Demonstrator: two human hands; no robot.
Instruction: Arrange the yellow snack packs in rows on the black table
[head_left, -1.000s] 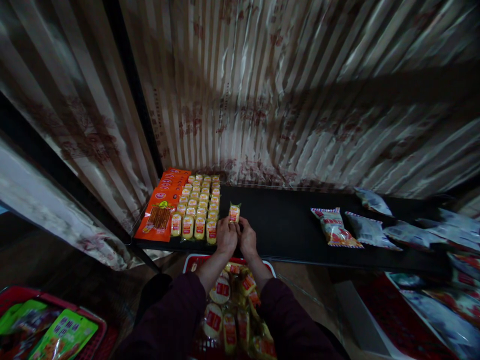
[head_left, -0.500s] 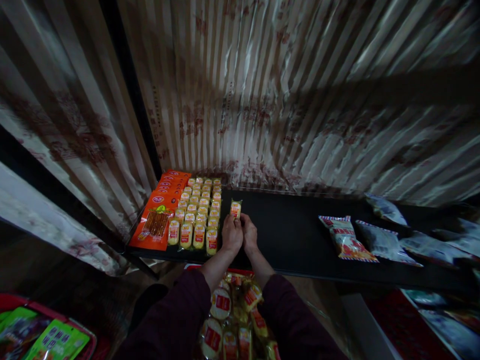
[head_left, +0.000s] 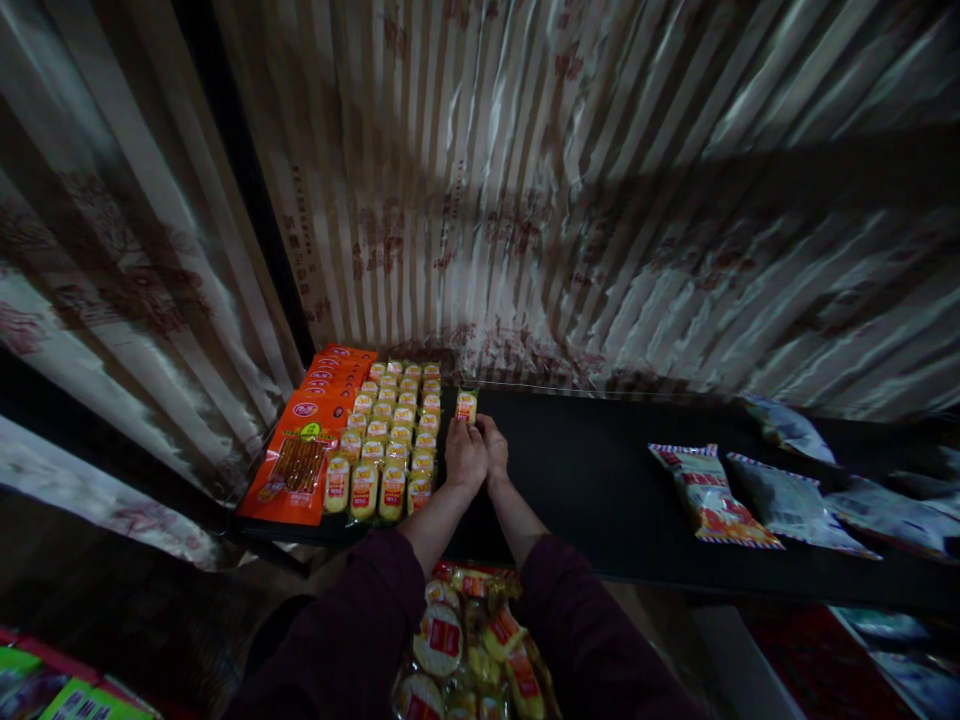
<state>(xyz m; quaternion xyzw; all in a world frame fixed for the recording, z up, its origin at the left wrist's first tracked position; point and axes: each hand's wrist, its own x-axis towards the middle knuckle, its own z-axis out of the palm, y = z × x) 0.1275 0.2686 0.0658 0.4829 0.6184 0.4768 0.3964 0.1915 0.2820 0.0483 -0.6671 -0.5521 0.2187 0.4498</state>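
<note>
My left hand [head_left: 466, 455] and my right hand [head_left: 493, 446] are together over the black shelf [head_left: 570, 470]. Between their fingers they grip a small wrapped snack cake [head_left: 466, 407], yellow with a red and white label, its upper end showing beyond the fingertips. Just left of my hands stand rows of the same wrapped cakes [head_left: 391, 490], overlapping front to back. Beside those rows lies a stack of orange snack packets [head_left: 296, 465], fanned toward the back. Below my forearms is a container of loose wrapped cakes [head_left: 437, 637], partly hidden by my sleeves.
A red and white chip bag [head_left: 709, 495] and several pale bags [head_left: 796, 505] lie on the shelf's right part. Corrugated sheeting [head_left: 517, 200] rises behind the shelf. A dark post [head_left: 247, 180] stands at the left. Green packets [head_left: 94, 703] are in a red basket at lower left.
Both hands have moved slightly farther back over the shelf with the snack cake still in them. The camera view has shifted a little, so the basket at lower left shows less.
</note>
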